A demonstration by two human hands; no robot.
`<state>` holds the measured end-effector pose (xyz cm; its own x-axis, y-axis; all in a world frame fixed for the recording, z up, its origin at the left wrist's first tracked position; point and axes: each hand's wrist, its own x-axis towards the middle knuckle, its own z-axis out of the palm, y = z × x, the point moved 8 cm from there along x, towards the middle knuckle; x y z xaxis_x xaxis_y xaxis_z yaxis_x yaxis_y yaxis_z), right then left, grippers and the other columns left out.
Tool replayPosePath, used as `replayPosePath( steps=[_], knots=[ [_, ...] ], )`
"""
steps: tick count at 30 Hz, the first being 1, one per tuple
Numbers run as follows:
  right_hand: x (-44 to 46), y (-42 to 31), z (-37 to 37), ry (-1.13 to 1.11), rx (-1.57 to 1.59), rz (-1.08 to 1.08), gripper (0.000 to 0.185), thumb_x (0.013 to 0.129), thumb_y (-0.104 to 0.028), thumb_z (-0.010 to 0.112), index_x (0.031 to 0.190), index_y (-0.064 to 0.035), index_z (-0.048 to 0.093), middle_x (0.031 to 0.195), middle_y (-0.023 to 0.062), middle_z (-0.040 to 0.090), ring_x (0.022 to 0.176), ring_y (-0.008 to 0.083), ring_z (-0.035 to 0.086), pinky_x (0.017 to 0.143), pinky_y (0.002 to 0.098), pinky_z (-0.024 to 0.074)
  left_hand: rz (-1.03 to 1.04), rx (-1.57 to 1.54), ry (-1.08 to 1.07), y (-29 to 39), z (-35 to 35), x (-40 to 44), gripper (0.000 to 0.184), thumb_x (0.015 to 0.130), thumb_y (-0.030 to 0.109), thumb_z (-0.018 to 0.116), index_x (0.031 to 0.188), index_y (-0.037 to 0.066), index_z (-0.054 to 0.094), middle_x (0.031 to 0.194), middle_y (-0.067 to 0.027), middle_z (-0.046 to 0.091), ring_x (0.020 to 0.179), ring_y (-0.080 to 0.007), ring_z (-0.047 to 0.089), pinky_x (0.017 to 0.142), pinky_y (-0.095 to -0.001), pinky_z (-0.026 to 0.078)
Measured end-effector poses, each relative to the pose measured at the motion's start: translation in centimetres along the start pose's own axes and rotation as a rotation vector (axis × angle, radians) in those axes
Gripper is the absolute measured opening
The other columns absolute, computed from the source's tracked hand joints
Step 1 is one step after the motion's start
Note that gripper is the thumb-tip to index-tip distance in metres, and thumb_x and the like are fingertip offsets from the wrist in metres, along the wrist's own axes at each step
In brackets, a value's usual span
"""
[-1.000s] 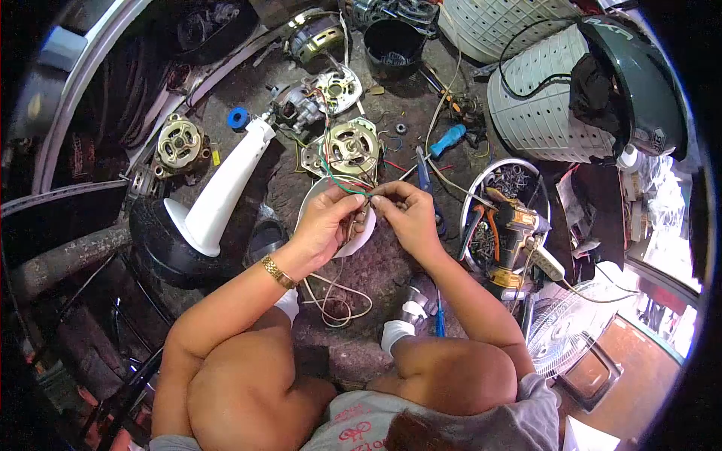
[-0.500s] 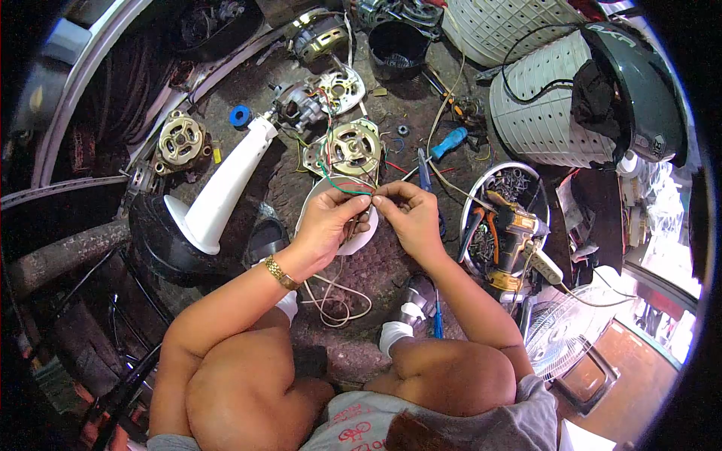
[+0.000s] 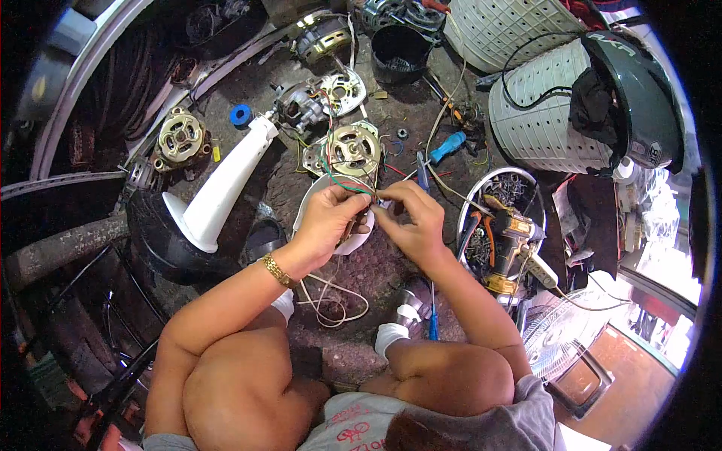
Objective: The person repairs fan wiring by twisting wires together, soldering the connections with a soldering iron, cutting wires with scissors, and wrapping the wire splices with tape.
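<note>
Thin green and red wires (image 3: 342, 183) run from a round metal motor (image 3: 353, 149) down to my fingers. My left hand (image 3: 331, 219) is closed, pinching the wires between thumb and index finger. Close on its right, my right hand (image 3: 412, 218) has thumb and index finger at the wire ends; the tiny part between them is too small to make out. Under both hands lies a white bowl-shaped cover (image 3: 356, 242), partly hidden. A white cord (image 3: 335, 304) lies looped below it.
A white fan stand (image 3: 229, 184) lies at left, near blue tape (image 3: 241, 115). Right of my hands are a blue screwdriver (image 3: 449, 147), pliers (image 3: 423, 171), and a bowl of screws (image 3: 505, 180) with a drill (image 3: 511, 244). A helmet (image 3: 639, 98) sits at upper right.
My right hand's fingers have lifted and spread slightly at the wire ends. My left hand keeps its pinch in nearly the same place.
</note>
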<state>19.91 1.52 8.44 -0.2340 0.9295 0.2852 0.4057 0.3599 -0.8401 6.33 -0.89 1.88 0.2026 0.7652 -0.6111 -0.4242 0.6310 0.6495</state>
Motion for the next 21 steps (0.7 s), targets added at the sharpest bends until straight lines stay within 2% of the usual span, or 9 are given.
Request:
replayPosePath(
  steps=[4, 5, 7, 15, 17, 18, 19, 20, 21],
  knots=[
    [-0.1, -1.3, -0.2, -0.094, -0.237, -0.41, 0.037, 0.068, -0.005, 0.075, 0.103, -0.0099, 0.067, 0.097, 0.0085, 0.063, 0.076, 0.0259, 0.06, 0.062, 0.0349, 0.0491, -0.113, -0.02, -0.063, -0.4, 0.1, 0.3, 0.01, 0.092, 0.012, 0.063, 0.099, 0.005, 0.064, 0.078, 0.0003, 0.061, 0.066, -0.0075, 0.059, 0.057, -0.0242, 0.055],
    [0.1, -1.5, -0.3, -0.082, -0.265, -0.478, 0.04, 0.065, -0.008, 0.075, 0.104, -0.0124, 0.068, 0.097, 0.0073, 0.063, 0.072, 0.0237, 0.058, 0.06, 0.035, 0.0479, -0.112, -0.023, -0.065, -0.4, 0.0, 0.3, 0.01, 0.092, 0.012, 0.063, 0.099, 0.005, 0.064, 0.078, 0.0003, 0.061, 0.066, -0.0075, 0.059, 0.057, -0.0242, 0.055],
    [0.3, -1.2, -0.4, -0.105, -0.276, -0.51, 0.038, 0.065, -0.008, 0.075, 0.103, -0.012, 0.068, 0.096, 0.0072, 0.063, 0.072, 0.0234, 0.058, 0.059, 0.0346, 0.0475, -0.151, -0.069, -0.093, -0.1, 0.5, -0.2, 0.01, 0.092, 0.011, 0.063, 0.092, 0.001, 0.062, 0.076, -0.0041, 0.063, 0.061, -0.0102, 0.062, 0.056, -0.022, 0.055],
    [0.9, -1.9, 0.0, -0.181, -0.32, -0.599, 0.029, 0.065, -0.01, 0.074, 0.094, -0.0078, 0.068, 0.094, 0.006, 0.064, 0.071, 0.0224, 0.057, 0.055, 0.033, 0.0461, -0.162, -0.09, -0.088, -0.2, 0.7, -0.5, 0.008, 0.092, 0.009, 0.063, 0.092, 0.001, 0.063, 0.078, -0.004, 0.063, 0.065, -0.01, 0.063, 0.056, -0.0221, 0.054],
    [1.4, -1.5, 0.1, -0.189, -0.154, -0.474, 0.024, 0.067, -0.005, 0.075, 0.09, -0.005, 0.066, 0.084, 0.0083, 0.063, 0.062, 0.0203, 0.056, 0.053, 0.0314, 0.0451, -0.106, -0.059, -0.043, -0.2, 0.3, -0.2, 0.007, 0.091, 0.008, 0.063, 0.092, 0.001, 0.063, 0.078, -0.0038, 0.064, 0.065, -0.0093, 0.063, 0.056, -0.0219, 0.053],
    [1.0, -2.0, 0.5, -0.19, -0.154, -0.475, 0.024, 0.067, -0.005, 0.075, 0.09, -0.005, 0.066, 0.084, 0.0083, 0.063, 0.062, 0.0203, 0.056, 0.053, 0.0314, 0.0451, 0.021, 0.09, -0.066, 0.5, 0.2, 0.2, 0.008, 0.091, 0.008, 0.064, 0.096, 0.002, 0.064, 0.082, -0.0023, 0.064, 0.066, -0.0074, 0.06, 0.057, -0.0222, 0.053],
    [1.2, -0.2, 0.7, -0.192, -0.032, -0.145, 0.016, 0.072, -0.004, 0.071, 0.087, -0.0031, 0.065, 0.078, 0.0076, 0.062, 0.059, 0.0172, 0.054, 0.052, 0.0308, 0.0443, 0.149, 0.24, -0.087, 1.1, 0.1, 0.3, 0.011, 0.091, 0.008, 0.065, 0.1, 0.003, 0.065, 0.086, -0.0008, 0.065, 0.066, -0.0055, 0.058, 0.059, -0.0226, 0.052],
    [0.8, 2.0, 1.2, -0.189, 0.09, 0.186, 0.009, 0.077, -0.004, 0.068, 0.085, -0.0013, 0.064, 0.072, 0.0069, 0.061, 0.055, 0.0142, 0.052, 0.05, 0.0302, 0.0434, 0.149, 0.239, -0.087, 0.8, -0.2, 0.5, 0.011, 0.091, 0.008, 0.065, 0.1, 0.003, 0.065, 0.086, -0.0008, 0.065, 0.066, -0.0055, 0.058, 0.059, -0.0226, 0.052],
    [-0.3, 4.3, 2.5, -0.2, 0.374, 0.433, 0.009, 0.085, -0.01, 0.062, 0.085, -0.0011, 0.062, 0.063, 0.0055, 0.057, 0.047, 0.0101, 0.047, 0.044, 0.0275, 0.038, 0.217, 0.364, -0.09, 1.3, -0.1, 0.4, 0.012, 0.091, 0.009, 0.065, 0.101, 0.003, 0.065, 0.086, -0.001, 0.065, 0.066, -0.0048, 0.057, 0.058, -0.0219, 0.051]
  ],
)
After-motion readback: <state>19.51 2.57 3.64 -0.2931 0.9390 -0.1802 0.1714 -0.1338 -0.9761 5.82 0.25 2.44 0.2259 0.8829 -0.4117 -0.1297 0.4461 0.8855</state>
